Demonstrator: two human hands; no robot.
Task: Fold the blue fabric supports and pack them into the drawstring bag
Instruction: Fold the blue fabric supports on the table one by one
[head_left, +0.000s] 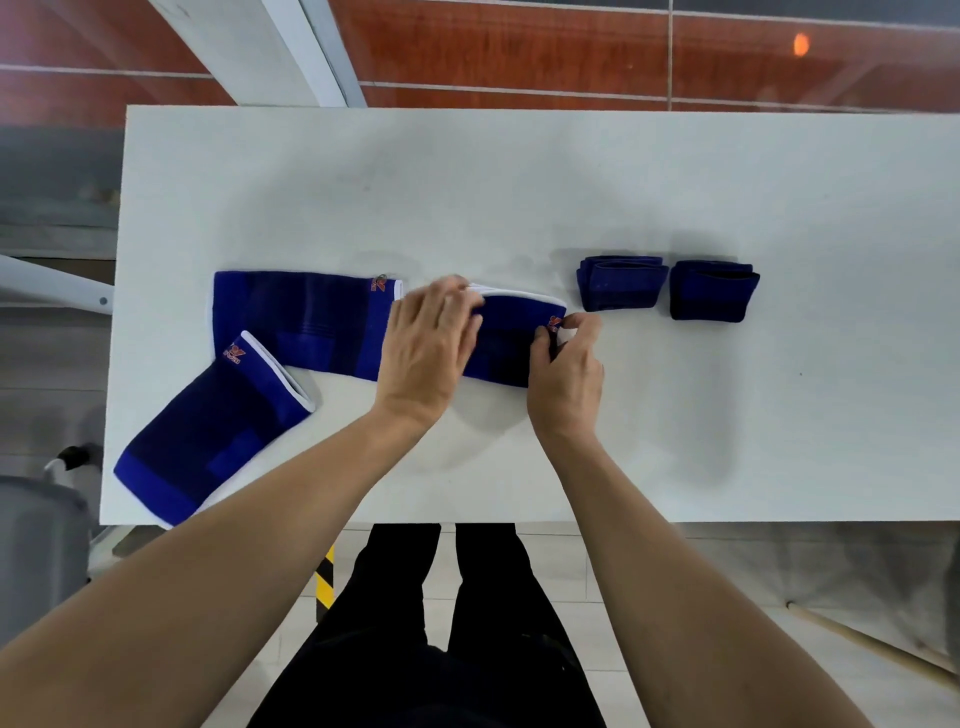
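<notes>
A blue fabric support with a white edge (511, 338) lies at the middle of the white table (519, 182). My left hand (428, 353) grips its left end, fingers curled over the fabric. My right hand (566, 369) pinches its right end near the orange logo. A long blue support (306, 322) lies flat to the left, and another blue support (213, 431) lies angled at the table's front left corner. Two folded blue supports (621, 283) (711, 291) sit side by side to the right. No drawstring bag is in view.
The table's front edge runs just above my legs. A grey bin (36, 540) stands on the floor at the left. White frame bars (52, 283) rise beyond the table's left side. Red-brown wall panels fill the background.
</notes>
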